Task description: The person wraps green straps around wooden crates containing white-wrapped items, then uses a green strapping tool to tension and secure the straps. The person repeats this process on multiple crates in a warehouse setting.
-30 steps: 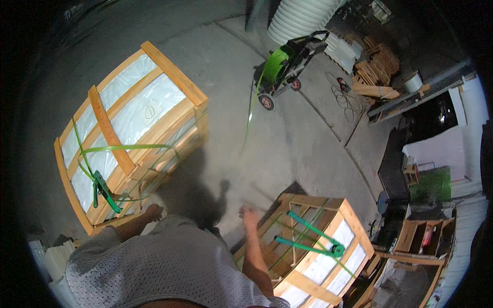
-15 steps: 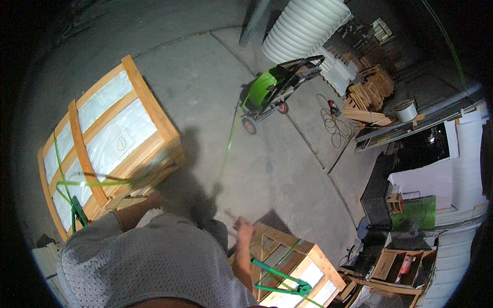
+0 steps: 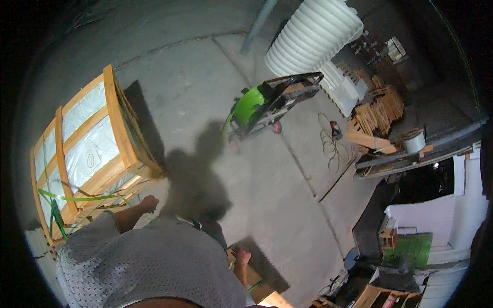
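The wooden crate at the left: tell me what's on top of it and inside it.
Over the crate's top, wooden slats and a green strap cross whitish sheeting. What is inside cannot be seen: the sheeting covers it.

Oval mark (image 3: 91,160) on white wrapping (image 3: 104,143) of slatted wooden crate (image 3: 117,115) at my left; too small for me to read. No other lettering legible.
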`<action>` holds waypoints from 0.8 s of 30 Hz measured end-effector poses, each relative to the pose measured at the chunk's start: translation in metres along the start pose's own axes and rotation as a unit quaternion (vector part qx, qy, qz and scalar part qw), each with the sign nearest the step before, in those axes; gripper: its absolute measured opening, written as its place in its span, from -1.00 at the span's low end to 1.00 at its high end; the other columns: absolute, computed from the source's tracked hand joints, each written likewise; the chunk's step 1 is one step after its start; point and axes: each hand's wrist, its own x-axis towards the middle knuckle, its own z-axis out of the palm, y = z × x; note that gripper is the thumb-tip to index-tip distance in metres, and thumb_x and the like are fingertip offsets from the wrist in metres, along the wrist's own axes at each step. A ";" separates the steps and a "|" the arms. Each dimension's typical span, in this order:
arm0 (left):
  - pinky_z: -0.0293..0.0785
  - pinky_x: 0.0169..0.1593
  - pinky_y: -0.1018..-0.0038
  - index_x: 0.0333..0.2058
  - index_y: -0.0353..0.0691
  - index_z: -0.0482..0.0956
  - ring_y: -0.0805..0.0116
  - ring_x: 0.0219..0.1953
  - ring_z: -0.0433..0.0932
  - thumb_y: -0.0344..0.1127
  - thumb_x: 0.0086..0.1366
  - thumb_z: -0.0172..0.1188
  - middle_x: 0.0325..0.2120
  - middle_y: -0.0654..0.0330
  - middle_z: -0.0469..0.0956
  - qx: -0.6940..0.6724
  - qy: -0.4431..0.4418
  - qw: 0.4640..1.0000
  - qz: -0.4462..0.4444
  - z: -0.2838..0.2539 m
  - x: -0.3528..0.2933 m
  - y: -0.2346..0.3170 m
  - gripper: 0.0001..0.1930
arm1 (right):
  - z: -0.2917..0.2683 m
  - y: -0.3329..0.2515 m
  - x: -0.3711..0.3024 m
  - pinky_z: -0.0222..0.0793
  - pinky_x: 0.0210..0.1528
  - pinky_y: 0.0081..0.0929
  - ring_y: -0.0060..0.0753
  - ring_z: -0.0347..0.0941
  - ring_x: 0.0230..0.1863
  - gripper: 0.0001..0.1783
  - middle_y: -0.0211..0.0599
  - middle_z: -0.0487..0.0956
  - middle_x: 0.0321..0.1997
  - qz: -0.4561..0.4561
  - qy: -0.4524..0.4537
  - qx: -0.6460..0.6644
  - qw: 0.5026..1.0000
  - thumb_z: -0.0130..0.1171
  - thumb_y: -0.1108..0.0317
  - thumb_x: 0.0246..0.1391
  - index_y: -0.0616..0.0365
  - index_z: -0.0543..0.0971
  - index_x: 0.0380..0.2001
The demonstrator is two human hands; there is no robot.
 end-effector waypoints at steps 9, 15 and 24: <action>0.48 -0.54 0.31 -0.30 -0.42 0.50 0.20 -0.58 0.56 -0.10 0.32 -0.03 -0.47 0.01 0.58 -0.095 0.031 0.995 0.032 0.036 0.028 0.187 -0.60 | -0.081 -0.179 0.237 0.35 -0.52 -0.40 -0.42 0.35 -0.57 -0.74 -0.36 0.48 -0.56 -0.065 0.041 0.174 0.982 0.14 0.27 0.08 0.15 0.45 -0.60; 0.48 -0.51 0.35 -0.24 -0.38 0.48 0.26 -0.56 0.55 -0.13 0.31 0.01 -0.46 0.03 0.57 -0.138 0.018 0.989 0.057 0.011 0.078 0.308 -0.65 | -0.063 -0.364 0.355 0.39 -0.42 -0.44 -0.37 0.44 -0.46 -0.89 -0.30 0.51 -0.46 -0.112 0.017 0.209 0.971 0.07 0.37 0.13 0.16 0.46 -0.43; 0.38 -0.46 0.36 -0.43 -0.28 0.48 0.40 -0.58 0.46 -0.06 0.35 -0.01 -0.63 0.18 0.48 -0.134 0.119 0.948 0.262 -0.086 0.175 0.557 -0.64 | 0.005 -0.658 0.555 0.45 -0.23 -0.33 -0.27 0.49 -0.22 -0.60 -0.12 0.53 -0.19 -0.197 0.064 0.123 0.970 -0.02 0.13 0.24 0.33 0.41 -0.16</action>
